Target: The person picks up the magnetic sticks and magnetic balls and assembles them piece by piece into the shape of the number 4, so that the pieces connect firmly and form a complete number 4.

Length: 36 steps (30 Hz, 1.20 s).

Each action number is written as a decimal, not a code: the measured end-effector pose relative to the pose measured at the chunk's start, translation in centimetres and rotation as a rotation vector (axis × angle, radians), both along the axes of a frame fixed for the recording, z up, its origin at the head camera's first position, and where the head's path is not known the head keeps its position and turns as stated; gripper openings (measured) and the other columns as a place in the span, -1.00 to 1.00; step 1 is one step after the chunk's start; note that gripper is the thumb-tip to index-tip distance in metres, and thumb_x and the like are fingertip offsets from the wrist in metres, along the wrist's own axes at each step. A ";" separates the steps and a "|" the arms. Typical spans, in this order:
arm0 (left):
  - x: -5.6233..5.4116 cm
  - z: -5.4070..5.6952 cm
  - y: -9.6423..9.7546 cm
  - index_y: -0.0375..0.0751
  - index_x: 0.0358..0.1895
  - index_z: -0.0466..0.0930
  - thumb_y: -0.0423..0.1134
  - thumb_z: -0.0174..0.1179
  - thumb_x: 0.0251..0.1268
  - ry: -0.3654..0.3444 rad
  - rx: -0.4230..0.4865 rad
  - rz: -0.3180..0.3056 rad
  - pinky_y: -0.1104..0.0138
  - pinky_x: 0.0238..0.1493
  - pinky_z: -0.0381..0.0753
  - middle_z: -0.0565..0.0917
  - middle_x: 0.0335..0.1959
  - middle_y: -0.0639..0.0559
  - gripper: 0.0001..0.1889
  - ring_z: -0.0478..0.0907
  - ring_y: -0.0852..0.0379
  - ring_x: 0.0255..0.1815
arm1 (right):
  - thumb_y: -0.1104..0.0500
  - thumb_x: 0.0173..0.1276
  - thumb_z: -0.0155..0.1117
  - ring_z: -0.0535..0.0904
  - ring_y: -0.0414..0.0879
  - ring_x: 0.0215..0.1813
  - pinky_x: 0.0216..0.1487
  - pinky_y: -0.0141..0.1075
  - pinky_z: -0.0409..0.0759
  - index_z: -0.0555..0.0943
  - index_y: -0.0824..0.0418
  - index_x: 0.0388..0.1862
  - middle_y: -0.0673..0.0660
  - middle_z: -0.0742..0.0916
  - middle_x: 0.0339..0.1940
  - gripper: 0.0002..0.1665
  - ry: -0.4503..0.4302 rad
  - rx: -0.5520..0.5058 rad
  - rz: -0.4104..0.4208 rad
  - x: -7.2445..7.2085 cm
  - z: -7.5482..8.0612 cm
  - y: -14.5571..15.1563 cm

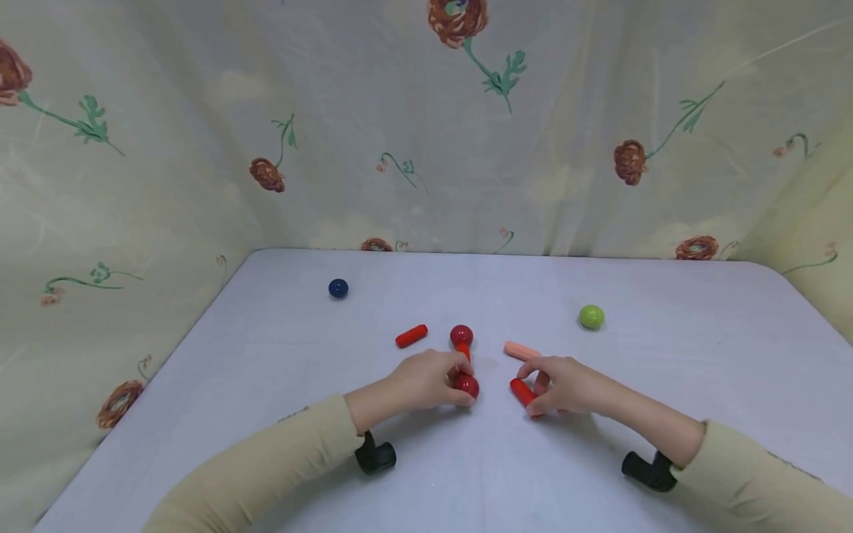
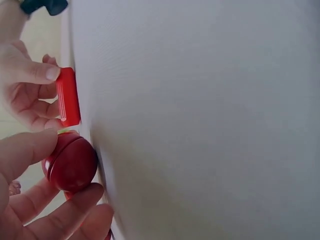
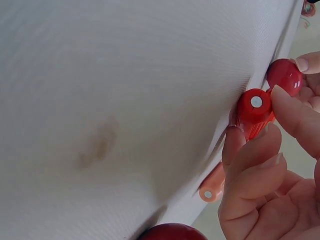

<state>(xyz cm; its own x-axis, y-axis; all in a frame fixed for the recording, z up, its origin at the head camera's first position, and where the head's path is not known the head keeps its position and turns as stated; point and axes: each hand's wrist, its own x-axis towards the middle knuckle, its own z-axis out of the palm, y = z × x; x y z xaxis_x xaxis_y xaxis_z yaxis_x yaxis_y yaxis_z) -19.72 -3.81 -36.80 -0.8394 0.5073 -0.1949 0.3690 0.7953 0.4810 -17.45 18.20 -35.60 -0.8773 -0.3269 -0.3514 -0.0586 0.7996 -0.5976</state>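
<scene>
Clamped on a near red ball [image 1: 466,386] with the left hand [image 1: 423,380], thumb and fingertips round its sides; pinching a short red rod [image 1: 523,391] with the right hand [image 1: 566,383], between thumb and fingers. Held just to the right of that ball and apart from it, long axis slanting from far left to near right; closer to the right hand, yet near the left. Directly beyond the near ball, in line: an orange-red rod [image 1: 463,352], partly hidden by the left hand, then a far red ball [image 1: 461,335]. Past the right hand, a peach rod [image 1: 522,351]; past the left, another red rod [image 1: 411,336]. Farther out on the white table [image 1: 266,326], a blue ball [image 1: 338,288] at left, a green ball [image 1: 591,317] at right; behind, a flowered cloth [image 1: 333,207]. Visible only from the right wrist: a pale disc [image 3: 256,101] in the short rod's end. Visible only from the left wrist: a groove [image 2: 64,154] round the near ball.
</scene>
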 end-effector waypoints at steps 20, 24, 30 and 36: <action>-1.0 -0.3 -1.1 0.02 -0.07 0.57 -0.21 0.32 0.06 -0.134 0.127 0.011 0.42 -0.41 0.52 0.58 -0.28 0.12 -0.69 0.47 0.19 -0.28 | 0.36 0.10 0.29 0.40 -0.14 -0.51 -0.47 -0.35 0.40 0.53 0.21 -0.10 0.07 0.49 -0.50 -0.65 0.021 0.009 0.052 0.2 0.0 0.2; -1.3 -0.4 -1.2 0.03 -0.07 0.58 -0.21 0.32 0.06 -0.148 0.143 0.015 0.42 -0.40 0.53 0.59 -0.26 0.12 -0.69 0.47 0.19 -0.24 | 0.38 0.09 0.27 0.40 -0.13 -0.49 -0.47 -0.34 0.41 0.56 0.23 -0.11 0.06 0.50 -0.52 -0.67 0.052 0.031 0.067 0.3 0.0 0.1; -1.3 -0.5 -1.3 0.03 -0.07 0.59 -0.20 0.33 0.05 -0.149 0.145 0.018 0.41 -0.39 0.52 0.60 -0.25 0.11 -0.68 0.47 0.20 -0.23 | 0.38 0.08 0.27 0.42 -0.15 -0.41 -0.44 -0.36 0.47 0.60 0.23 -0.13 0.03 0.56 -0.46 -0.69 0.101 0.030 0.130 0.1 0.2 -0.2; -1.4 -0.4 -1.3 0.04 -0.07 0.60 -0.19 0.33 0.04 -0.146 0.138 0.019 0.41 -0.39 0.52 0.60 -0.25 0.12 -0.68 0.47 0.20 -0.23 | 0.33 0.08 0.30 0.44 -0.16 -0.33 -0.38 -0.39 0.49 0.63 0.18 -0.16 -0.01 0.62 -0.40 -0.71 0.138 0.039 0.223 -0.6 0.7 -0.7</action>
